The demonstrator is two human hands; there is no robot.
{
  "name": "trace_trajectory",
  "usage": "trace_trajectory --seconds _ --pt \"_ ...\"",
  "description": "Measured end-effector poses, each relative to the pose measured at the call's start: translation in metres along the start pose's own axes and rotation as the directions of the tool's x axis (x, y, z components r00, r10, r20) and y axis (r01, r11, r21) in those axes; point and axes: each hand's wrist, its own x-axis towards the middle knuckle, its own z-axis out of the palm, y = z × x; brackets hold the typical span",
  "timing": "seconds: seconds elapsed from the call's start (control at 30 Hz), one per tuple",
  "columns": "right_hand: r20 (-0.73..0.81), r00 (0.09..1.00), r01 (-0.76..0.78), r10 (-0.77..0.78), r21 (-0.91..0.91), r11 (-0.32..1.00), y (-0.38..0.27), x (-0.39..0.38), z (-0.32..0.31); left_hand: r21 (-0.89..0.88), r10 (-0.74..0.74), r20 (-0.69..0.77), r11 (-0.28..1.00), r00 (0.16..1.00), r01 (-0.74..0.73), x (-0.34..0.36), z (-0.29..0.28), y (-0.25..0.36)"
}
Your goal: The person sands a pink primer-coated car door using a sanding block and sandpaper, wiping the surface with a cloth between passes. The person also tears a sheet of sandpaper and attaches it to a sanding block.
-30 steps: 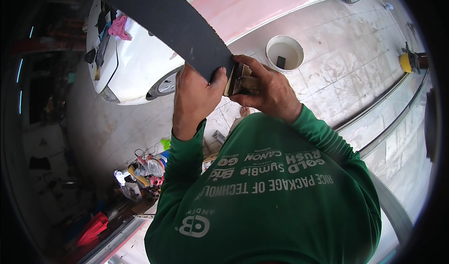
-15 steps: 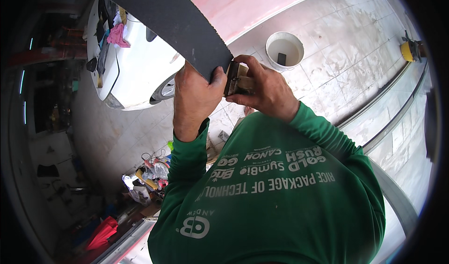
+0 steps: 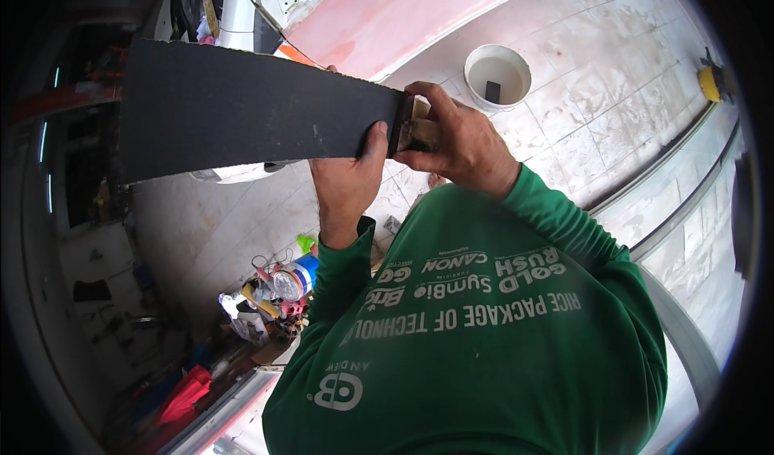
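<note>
A long strip of black sandpaper (image 3: 250, 108) with rough edges stretches leftward from my hands, broadening toward its far end. My left hand (image 3: 351, 185) grips it from beneath near the right end, thumb pressed on top. Against that same end, my right hand (image 3: 476, 144) clasps a small sanding block (image 3: 421, 135) with a dark edge and tan parts. Thumb and fingers wrap around the block, which meets the strip's edge. The left fingers are mostly hidden behind the sheet.
Ahead lies a car body panel (image 3: 379, 19) with pink patches. A white bucket (image 3: 524, 92) with a dark block (image 3: 493, 92) in it stands on the tiled floor. At lower left are a blue-and-white can (image 3: 297, 281), assorted clutter and something red (image 3: 184, 394).
The sandpaper strip has swung from slanting up-left to nearly level, its far end now lower. Both hands keep their hold, and the view has shifted slightly.
</note>
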Motion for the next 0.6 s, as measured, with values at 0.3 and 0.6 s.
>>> trace_trajectory --seconds 0.3,0.6 --pt "0.016 0.999 -0.044 0.045 -0.047 0.998 -0.005 -0.001 0.002 0.04 -0.146 0.07 0.989 0.987 0.143 -0.003 -0.005 0.003" --pt "-0.037 0.999 -0.019 0.015 -0.095 0.995 0.0 -0.004 0.005 -0.053 -0.159 0.127 0.985 0.979 0.167 -0.005 -0.01 0.007"
